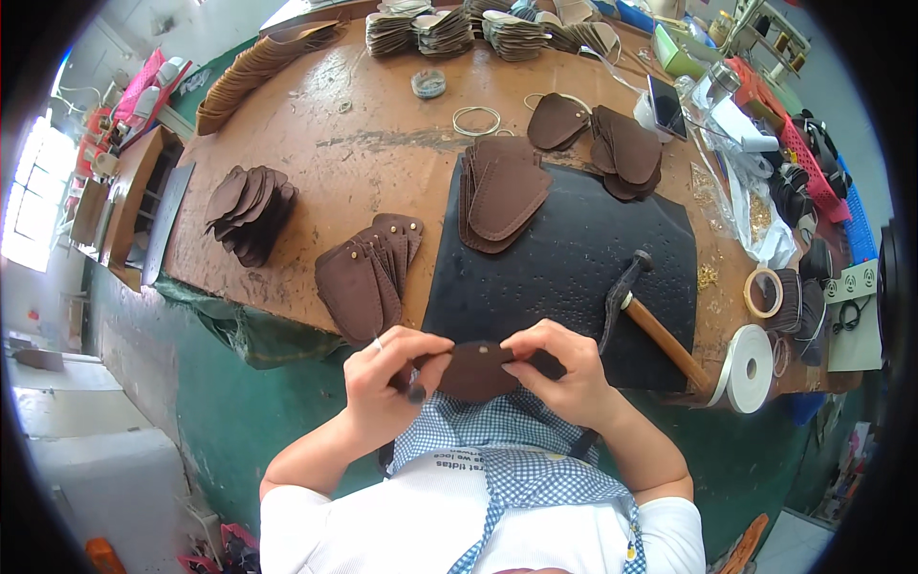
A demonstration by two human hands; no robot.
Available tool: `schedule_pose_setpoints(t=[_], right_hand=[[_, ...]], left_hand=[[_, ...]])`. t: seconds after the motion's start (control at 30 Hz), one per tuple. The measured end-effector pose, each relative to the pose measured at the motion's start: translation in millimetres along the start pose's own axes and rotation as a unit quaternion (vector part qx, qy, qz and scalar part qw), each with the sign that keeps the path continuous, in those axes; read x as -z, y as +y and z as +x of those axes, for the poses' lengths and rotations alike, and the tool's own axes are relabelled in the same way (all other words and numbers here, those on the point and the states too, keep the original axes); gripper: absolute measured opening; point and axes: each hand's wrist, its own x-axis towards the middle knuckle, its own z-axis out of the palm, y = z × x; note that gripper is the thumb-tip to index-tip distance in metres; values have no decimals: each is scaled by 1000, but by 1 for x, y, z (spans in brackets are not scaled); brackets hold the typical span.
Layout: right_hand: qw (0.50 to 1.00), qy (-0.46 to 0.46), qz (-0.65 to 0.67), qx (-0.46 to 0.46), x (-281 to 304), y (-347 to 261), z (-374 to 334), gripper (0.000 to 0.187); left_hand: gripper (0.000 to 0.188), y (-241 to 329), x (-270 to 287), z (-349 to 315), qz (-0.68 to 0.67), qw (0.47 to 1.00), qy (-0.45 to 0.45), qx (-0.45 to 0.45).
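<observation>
Between both hands, in front of my apron, is a small brown leather piece (475, 373) with a gold-coloured stud near its upper edge. My left hand (387, 368) pinches its left corner. My right hand (559, 368) pinches the right corner. Something dark with a rounded end (416, 393) shows under my left fingers; its kind I cannot make out. Beyond the left hand lies a fan of brown leather pieces with studs (361, 277). A black punched mat (564, 287) carries a stack of stitched leather pieces (505, 196) and a hammer (660, 335) with a wooden handle.
A pile of leather pieces (251, 212) sits at the left, and two more groups (626, 151) at the back right. Gold studs (707, 276), a tape roll (763, 292) and a white roll (748, 370) line the right side. Leather stacks (445, 33) stand along the far edge.
</observation>
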Motion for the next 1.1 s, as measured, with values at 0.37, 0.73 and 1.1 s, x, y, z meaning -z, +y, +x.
schedule_pose_setpoints(t=[0.37, 0.73, 1.1], right_hand=[[982, 12, -164, -89, -28, 35, 16, 34], [939, 15, -342, 31, -31, 40, 17, 32], [930, 141, -337, 31, 7, 29, 7, 30]], left_hand=[[18, -63, -42, 2, 89, 988, -2, 129], [19, -50, -41, 11, 133, 984, -1, 123], [10, -55, -55, 56, -203, 966, 71, 145]])
